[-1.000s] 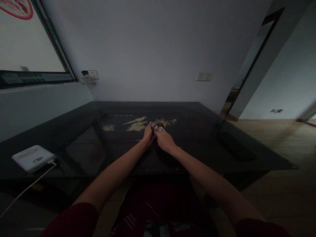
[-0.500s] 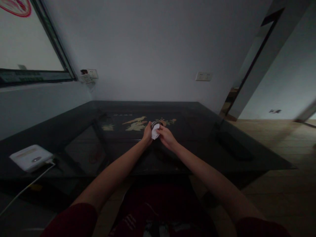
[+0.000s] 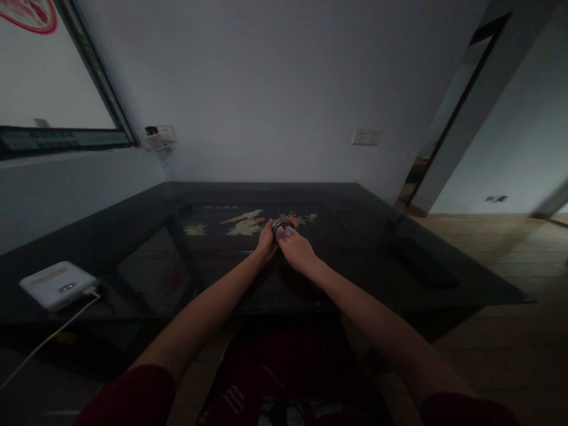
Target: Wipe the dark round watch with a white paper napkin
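Observation:
Above the dark table, my left hand (image 3: 265, 239) is closed around the side of a small dark round object with a shiny rim (image 3: 280, 222); I cannot make out its kind. My right hand (image 3: 296, 249) is bent over the near side of that object, fingers closed on a white tissue (image 3: 284, 231). The tissue is pressed against the object, and most of it is hidden by the right hand. Both hands are close together, in front of the bird-and-flower picture (image 3: 246, 223) on the tabletop.
The glossy dark table (image 3: 346, 272) stands against a pale wall. A white box-like device (image 3: 60, 285) with a white cable (image 3: 48, 337) sits at its left. A dark oblong item (image 3: 421, 263) lies at the right. Sockets (image 3: 366, 137) are on the wall.
My right hand has turned over and moved slightly left onto the round object, now covering much of the tissue that hung in plain view. My left hand stays nearly still.

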`<control>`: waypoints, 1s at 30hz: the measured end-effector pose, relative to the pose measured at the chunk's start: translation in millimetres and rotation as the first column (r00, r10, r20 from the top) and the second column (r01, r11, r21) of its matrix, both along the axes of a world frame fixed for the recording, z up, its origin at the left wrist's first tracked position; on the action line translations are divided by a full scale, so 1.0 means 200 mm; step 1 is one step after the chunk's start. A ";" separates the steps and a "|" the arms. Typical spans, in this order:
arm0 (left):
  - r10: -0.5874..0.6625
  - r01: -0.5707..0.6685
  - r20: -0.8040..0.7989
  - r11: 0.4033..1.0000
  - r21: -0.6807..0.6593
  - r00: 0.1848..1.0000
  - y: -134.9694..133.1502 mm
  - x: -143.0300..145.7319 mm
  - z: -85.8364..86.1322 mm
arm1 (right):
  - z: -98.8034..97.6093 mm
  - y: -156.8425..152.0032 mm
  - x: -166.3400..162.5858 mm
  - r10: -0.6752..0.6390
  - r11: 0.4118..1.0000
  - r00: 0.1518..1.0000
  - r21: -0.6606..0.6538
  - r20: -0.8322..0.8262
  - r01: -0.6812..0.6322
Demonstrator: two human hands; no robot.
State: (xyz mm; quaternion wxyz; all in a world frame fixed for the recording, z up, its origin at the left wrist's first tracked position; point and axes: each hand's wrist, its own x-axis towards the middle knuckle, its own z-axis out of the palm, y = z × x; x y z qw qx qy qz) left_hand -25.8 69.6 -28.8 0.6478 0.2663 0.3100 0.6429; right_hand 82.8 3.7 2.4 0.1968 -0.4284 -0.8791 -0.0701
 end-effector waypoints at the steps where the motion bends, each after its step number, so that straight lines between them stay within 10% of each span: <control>1: 0.006 -0.006 0.003 1.000 0.001 1.000 0.00 0.00 0.00 | 0.00 0.00 -0.01 -0.003 1.000 1.000 0.005 0.017 0.003; 7: 0.012 -0.012 -0.039 1.000 0.015 0.999 -0.02 0.01 0.02 | -0.01 -0.02 0.01 -0.006 1.000 1.000 -0.013 -0.009 0.006; 12: 0.046 -0.045 -0.042 0.998 0.040 0.998 -0.02 0.01 0.02 | -0.01 0.01 0.02 -0.070 0.954 0.954 -0.299 -0.291 -0.021; 17: 0.081 -0.081 -0.048 0.997 0.005 0.996 -0.02 0.02 0.03 | -0.03 0.07 -0.02 -0.160 0.774 0.516 -0.431 -0.841 -0.464; 21: 0.078 -0.079 -0.043 0.997 -0.020 0.996 -0.04 0.02 0.04 | -0.03 0.08 -0.04 -0.229 0.705 0.301 -0.371 -0.926 -0.605; 25: 0.095 -0.096 -0.036 0.995 -0.003 0.995 -0.03 0.02 0.03 | -0.03 0.09 0.00 -0.093 0.769 0.546 -0.408 -0.833 -0.491; 30: 0.055 -0.055 -0.024 0.998 -0.015 0.998 -0.01 0.00 0.01 | -0.01 0.06 0.05 0.057 0.945 0.943 -0.286 -0.329 -0.157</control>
